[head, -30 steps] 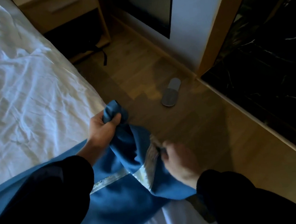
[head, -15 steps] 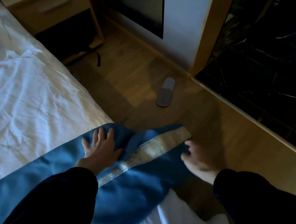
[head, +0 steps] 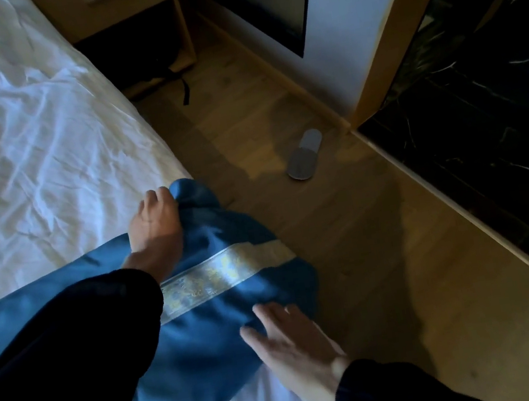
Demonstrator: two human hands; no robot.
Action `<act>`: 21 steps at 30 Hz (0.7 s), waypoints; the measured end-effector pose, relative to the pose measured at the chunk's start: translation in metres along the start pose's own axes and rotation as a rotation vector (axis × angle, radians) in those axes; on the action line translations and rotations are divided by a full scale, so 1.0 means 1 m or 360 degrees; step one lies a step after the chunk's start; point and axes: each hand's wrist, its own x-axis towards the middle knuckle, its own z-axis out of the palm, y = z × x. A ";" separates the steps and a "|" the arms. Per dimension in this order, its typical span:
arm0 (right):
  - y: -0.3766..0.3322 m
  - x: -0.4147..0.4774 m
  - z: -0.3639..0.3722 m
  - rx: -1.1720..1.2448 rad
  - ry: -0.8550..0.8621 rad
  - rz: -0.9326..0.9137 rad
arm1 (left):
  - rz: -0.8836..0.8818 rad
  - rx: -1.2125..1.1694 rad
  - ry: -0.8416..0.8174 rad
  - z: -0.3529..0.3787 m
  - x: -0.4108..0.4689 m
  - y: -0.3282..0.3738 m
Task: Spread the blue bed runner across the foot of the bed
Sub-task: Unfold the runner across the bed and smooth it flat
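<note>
From the head view, the step in hand looks like settling the end of the blue bed runner (head: pixel 205 317) over the side edge of the bed (head: pixel 38 139). The runner already lies across the white sheet, its pale patterned band running between the two hands and out toward the bed's edge.

The left hand (head: pixel 154 224) is bent over the runner's far edge, fingers curled onto a raised, bunched fold just ahead of them; it appears to pinch that fold, though the fingertips are hidden, so a firm grip cannot be confirmed. The right hand (head: pixel 293 345) lies flat and loose, fingers spread, palm down on the runner's near corner where the cloth hangs off the bed; it grasps nothing.

The runner's end sits directly under and between both hands, with a lump of slack beyond the left fingers and the rest of the cloth trailing back under the left sleeve.

The next move probably calls for drawing the bunched fold flat toward the bed's edge with the left hand while the right presses and smooths the hanging corner down, so the band runs straight.

Beyond the right hand, a grey slipper (head: pixel 304 155) lies on the wooden floor (head: pixel 388 267), well apart from the cloth.
</note>
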 end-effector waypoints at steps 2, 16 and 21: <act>0.002 0.003 0.008 0.0044 0.0109 -0.0070 | 0.0142 0.0043 -0.0007 0.006 -0.007 -0.007; -0.001 0.011 0.011 0.0215 0.0130 -0.0173 | 0.0752 -0.0252 -0.0088 0.012 -0.147 -0.029; 0.012 0.026 -0.007 0.0420 -0.0209 -0.0116 | 0.0703 -0.0335 -0.0066 0.012 -0.212 -0.031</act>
